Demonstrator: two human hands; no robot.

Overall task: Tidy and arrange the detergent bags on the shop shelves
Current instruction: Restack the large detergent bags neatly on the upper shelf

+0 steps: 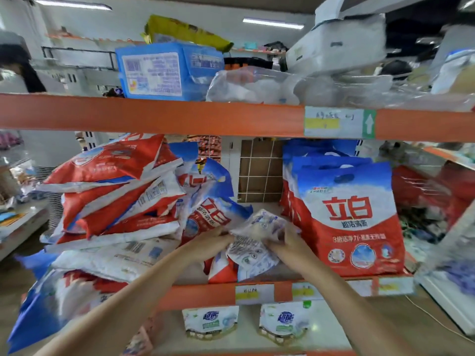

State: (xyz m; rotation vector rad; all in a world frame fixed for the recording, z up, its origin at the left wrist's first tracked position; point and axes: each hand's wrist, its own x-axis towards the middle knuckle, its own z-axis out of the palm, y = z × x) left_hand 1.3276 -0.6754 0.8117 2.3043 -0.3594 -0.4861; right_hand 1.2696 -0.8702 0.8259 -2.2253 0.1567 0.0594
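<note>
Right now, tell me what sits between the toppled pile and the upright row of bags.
In the head view, the bag both hands hold, left hand and right hand.

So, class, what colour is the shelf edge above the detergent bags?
Orange, seen plainly in the head view: the shelf edge runs above the detergent bags.

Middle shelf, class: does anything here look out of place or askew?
Yes. On the left, a pile of detergent bags lies tumbled flat and crooked, some overhanging the shelf edge, while the row of bags at right stands upright. Both hands grip one crumpled bag.
</note>
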